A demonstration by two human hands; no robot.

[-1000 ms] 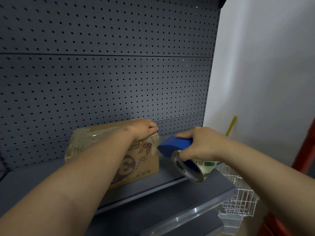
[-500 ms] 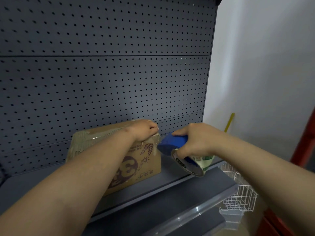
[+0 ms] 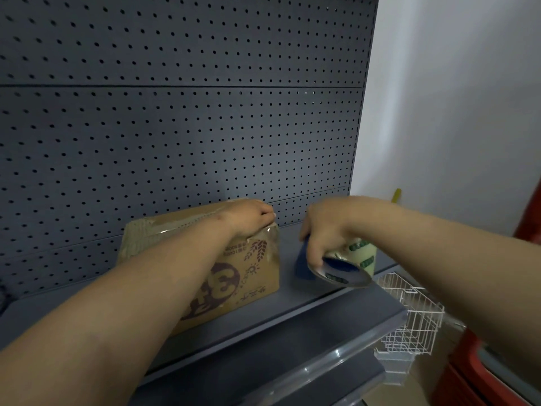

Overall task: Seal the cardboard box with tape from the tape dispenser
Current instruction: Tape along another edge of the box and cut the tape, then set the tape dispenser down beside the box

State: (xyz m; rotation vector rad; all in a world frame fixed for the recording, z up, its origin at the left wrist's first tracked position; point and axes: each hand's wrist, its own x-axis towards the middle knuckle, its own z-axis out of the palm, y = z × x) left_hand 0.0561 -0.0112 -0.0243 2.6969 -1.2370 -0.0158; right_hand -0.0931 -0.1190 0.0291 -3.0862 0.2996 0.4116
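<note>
On the grey shelf [image 3: 292,323], at about seven o'clock from frame centre, the cardboard box [image 3: 248,276] sat closed, printed side toward me, clear tape glinting across its top and down the near right corner. I saw the left hand [image 3: 248,216] lying flat on the top right edge of the box, fingers curled over the far side, pressing on the taped seam; nothing was clasped inside it, just palm down on cardboard. Over at five o'clock I had the right hand [image 3: 325,230] wrapped tight round the tape dispenser [image 3: 336,263], knuckles up, fingers closed over its blue body, the roll with green print tilted toward me. Dispenser sat just beside the right end of the box, low over the shelf, not touching the box as far as I could tell. Whether a strip ran from roll to box, I couldn't tell: too blurred. Behind everything stood the dark pegboard panel [image 3: 175,127], filling ten through one o'clock. Down at four o'clock a white wire basket [image 3: 409,323] hung past the shelf end, near a white wall [image 3: 453,98].
</note>
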